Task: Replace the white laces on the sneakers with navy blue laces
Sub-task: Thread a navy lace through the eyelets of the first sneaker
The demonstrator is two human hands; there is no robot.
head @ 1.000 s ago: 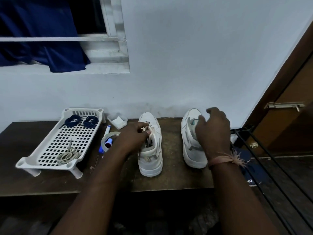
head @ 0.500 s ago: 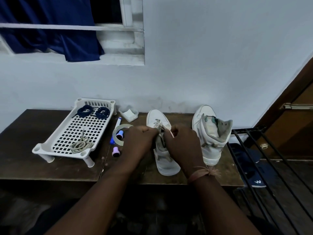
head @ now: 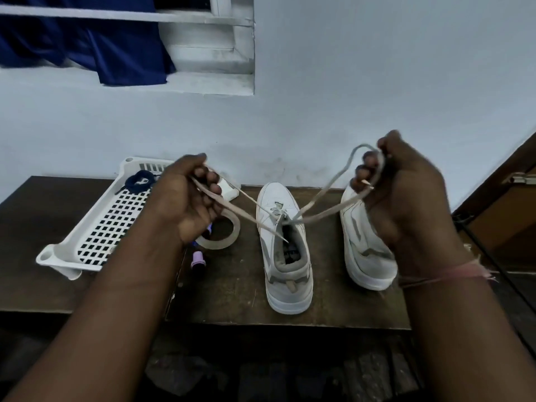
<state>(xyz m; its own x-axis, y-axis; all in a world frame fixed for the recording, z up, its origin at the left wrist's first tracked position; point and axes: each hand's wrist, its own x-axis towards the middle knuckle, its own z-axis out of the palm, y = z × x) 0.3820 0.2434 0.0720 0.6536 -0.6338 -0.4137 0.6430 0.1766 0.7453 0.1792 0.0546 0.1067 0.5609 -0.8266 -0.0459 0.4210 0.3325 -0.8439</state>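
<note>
Centre white low-top sneaker [head: 285, 250] stood on dark wooden table [head: 232, 300]. Left hand [head: 188, 198], at 10 o'clock, and right hand [head: 406, 192], at 2 o'clock, each gripped its white flat lace [head: 322, 195] in curled fingers. Coiled navy lace [head: 139, 181] lay in white perforated plastic tray [head: 95, 230].

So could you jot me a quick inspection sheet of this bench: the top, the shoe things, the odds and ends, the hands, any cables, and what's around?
Surface: dark worn wooden bench top, set against the wall.
Job's things: two white sneakers; the left sneaker has its white flat lace pulled out to both sides; the right sneaker shows no lace. Navy blue lace bundle lies in the white perforated plastic tray.
Clutter: clear tape roll, small purple cap.
Hands: left hand and right hand each grip a lace end.
Cables: nothing seen.
Surroundings: pale blue wall, dark blue cloth at the window, brown wooden door.
</note>
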